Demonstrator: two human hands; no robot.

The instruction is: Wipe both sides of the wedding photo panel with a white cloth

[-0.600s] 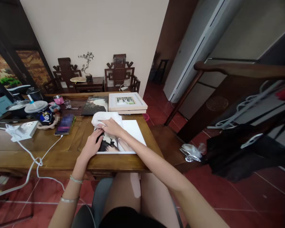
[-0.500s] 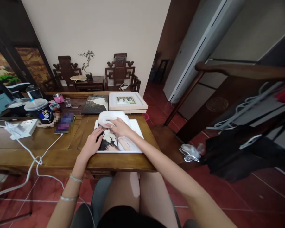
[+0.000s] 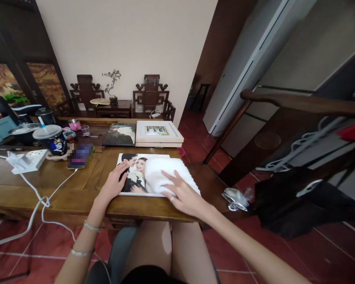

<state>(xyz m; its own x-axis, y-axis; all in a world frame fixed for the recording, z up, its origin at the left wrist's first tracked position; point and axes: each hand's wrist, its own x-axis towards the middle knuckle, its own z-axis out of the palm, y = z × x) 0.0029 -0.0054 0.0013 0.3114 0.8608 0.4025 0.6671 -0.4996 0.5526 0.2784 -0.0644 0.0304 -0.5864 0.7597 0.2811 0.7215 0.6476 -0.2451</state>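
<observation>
Much of the photo print (image 3: pixel 133 173) is covered: a white cloth (image 3: pixel 165 178) lies over its right half, and the print's right edge cannot be made out under it. A blurred patch hides the phone (image 3: pixel 79 155) farther left, and the person's forearms run out of the bottom of the view. The print lies flat near the front edge of the wooden table (image 3: pixel 62 189), directly ahead of the person. The left hand (image 3: pixel 114 184) rests open on the print's left edge, fingers spread and flat, gripping nothing. The right hand (image 3: pixel 182 193) lies open on the cloth's near right corner, fingers stretched forward and pressing it down onto the print; a ring shows on one finger. Behind the print sit a framed picture (image 3: pixel 158 132) and a dark photo (image 3: pixel 120 134) side by side. To the left stand a lidded cup (image 3: pixel 51 140), a white power strip (image 3: pixel 26 160) with its cable trailing off the table, and a small pink pot (image 3: pixel 74 124).
</observation>
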